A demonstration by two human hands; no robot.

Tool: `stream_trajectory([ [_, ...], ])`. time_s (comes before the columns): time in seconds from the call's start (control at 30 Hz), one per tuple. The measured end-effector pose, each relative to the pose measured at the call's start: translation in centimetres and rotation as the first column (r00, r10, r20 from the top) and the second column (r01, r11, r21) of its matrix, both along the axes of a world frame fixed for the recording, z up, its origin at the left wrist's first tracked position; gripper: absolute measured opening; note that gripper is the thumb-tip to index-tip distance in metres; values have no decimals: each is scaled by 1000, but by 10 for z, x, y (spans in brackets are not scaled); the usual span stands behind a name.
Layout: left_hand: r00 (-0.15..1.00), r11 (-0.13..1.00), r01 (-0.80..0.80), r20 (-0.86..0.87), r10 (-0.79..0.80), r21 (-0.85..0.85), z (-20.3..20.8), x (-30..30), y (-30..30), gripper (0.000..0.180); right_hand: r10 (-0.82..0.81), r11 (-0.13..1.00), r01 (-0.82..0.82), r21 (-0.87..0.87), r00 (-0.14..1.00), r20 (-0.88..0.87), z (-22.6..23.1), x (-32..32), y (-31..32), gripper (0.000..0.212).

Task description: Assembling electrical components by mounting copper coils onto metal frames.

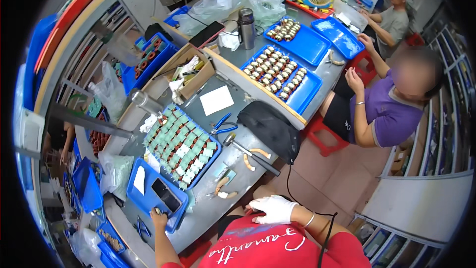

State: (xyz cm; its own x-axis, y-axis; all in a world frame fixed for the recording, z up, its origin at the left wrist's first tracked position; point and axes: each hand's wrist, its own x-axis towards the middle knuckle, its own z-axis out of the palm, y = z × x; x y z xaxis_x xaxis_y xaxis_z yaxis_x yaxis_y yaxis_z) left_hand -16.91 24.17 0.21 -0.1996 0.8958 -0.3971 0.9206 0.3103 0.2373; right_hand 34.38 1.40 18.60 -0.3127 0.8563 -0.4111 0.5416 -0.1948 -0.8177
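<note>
My left hand [159, 217] is at the near edge of a blue tray [174, 224], fingers curled round a small thing I cannot make out. In that tray lie a black phone [166, 195] and a white paper strip [140, 180]. My right hand [275, 209], in a white glove with the fingertips bare, rests against my red shirt, fingers laid out and seemingly holding nothing. Beyond the tray, a larger blue tray [218, 150] is filled with rows of green-topped parts [179, 139] with reddish-brown sides.
Blue-handled pliers [224, 128], a hammer [253, 156], tan curved pieces [225, 194] and a black bag [267, 126] lie on the grey bench. More pliers [143, 229] lie left of my left hand. A person in purple [391, 114] sits at right near trays of wound parts [275, 72].
</note>
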Motion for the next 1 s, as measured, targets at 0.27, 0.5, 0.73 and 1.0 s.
stream_trajectory([
  [0.27,982,959,-39,187,-15,281,12,-1,-45,69,25,938,-23,346,1000,-1,103,-1,25,54],
  [0.5,944,781,-325,128,305,534,49,38,-112,55,287,878,-247,410,957,-37,147,-3,50,60],
  [0.73,670,603,-736,204,714,307,43,28,-238,46,790,580,-546,605,558,-254,211,-14,102,62],
  [1.0,435,408,-865,-34,900,-292,0,45,-348,38,976,110,-597,794,-89,-201,234,14,141,17],
])
